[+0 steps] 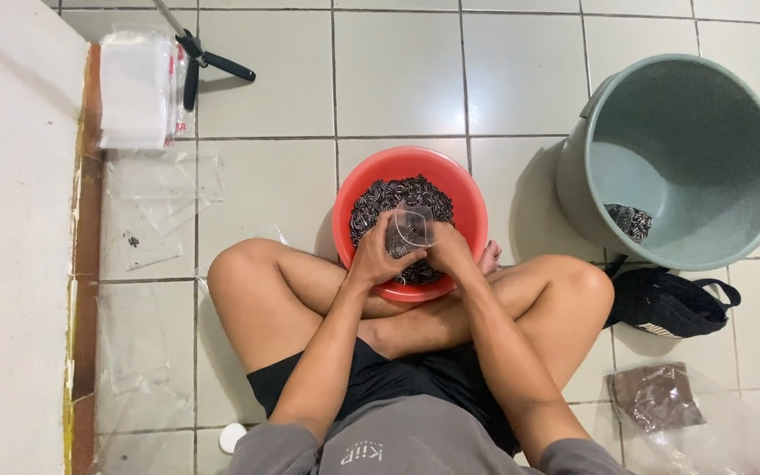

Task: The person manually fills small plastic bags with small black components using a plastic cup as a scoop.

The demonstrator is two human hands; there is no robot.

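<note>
Spillage was my worry: my left hand and right hand both gripped a flimsy clear bag above the red basin of small dark pieces, which could scatter onto the tiles.

The clear plastic bag runs off the lower right edge, and the small dark pieces are too small to identify.

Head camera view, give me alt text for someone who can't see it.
A person sitting cross-legged on a tiled floor holds a small clear bag in both hands, left hand and right hand, over a red basin of small dark pieces. A grey-green bucket stands nearby.
</note>
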